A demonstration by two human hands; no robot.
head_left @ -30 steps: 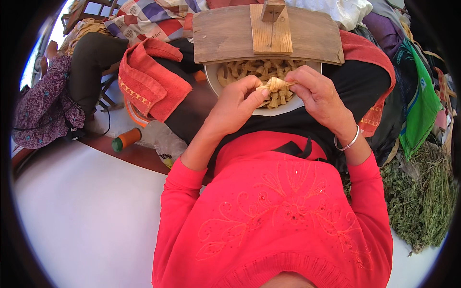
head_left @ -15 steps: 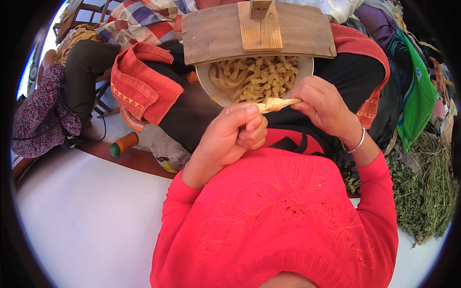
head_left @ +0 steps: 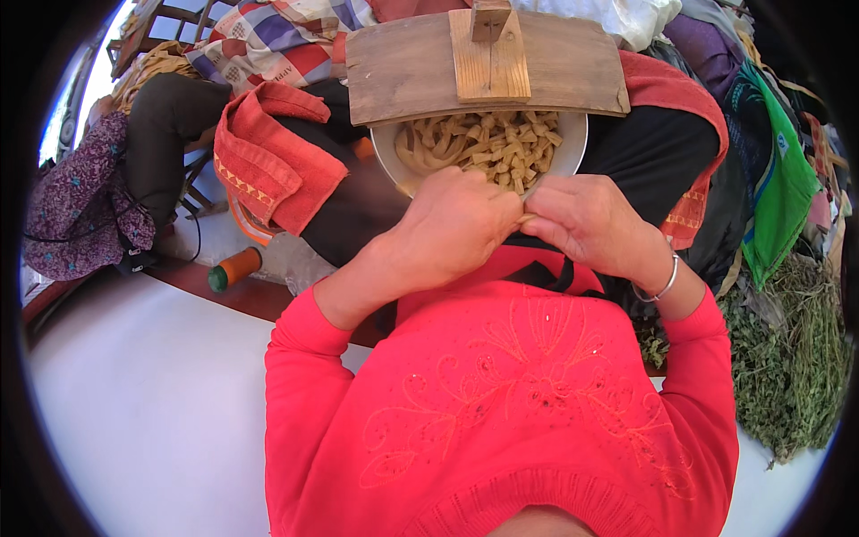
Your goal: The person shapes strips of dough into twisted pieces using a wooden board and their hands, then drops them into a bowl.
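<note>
My left hand [head_left: 461, 219] and my right hand [head_left: 591, 219] meet just below a white bowl [head_left: 578, 154] on my lap. Both are closed, fingertips pinching a pale yellow pliable strip [head_left: 527, 217] that is mostly hidden between them. A metal bangle [head_left: 664, 282] circles my right wrist. Inside the bowl lie many short knotted pale pieces [head_left: 514, 148], with longer smooth strips [head_left: 425, 148] at its left side. A wooden board [head_left: 394, 72] bearing a smaller plank [head_left: 492, 76] and an upright block covers the bowl's far part.
Red towels [head_left: 277, 179] drape over both my knees. To the left lie an orange and green spool [head_left: 235, 269] and a clear plastic bag [head_left: 295, 259]; farther off are a dark-trousered leg [head_left: 165, 143] and floral cloth [head_left: 85, 201]. Dried herbs [head_left: 778, 349] and a green bag [head_left: 783, 179] sit right.
The knotted strip, stretched between my hands before, is now mostly covered. My left hand has turned back-up and moved right and up; my right hand has lowered slightly, closing the gap.
</note>
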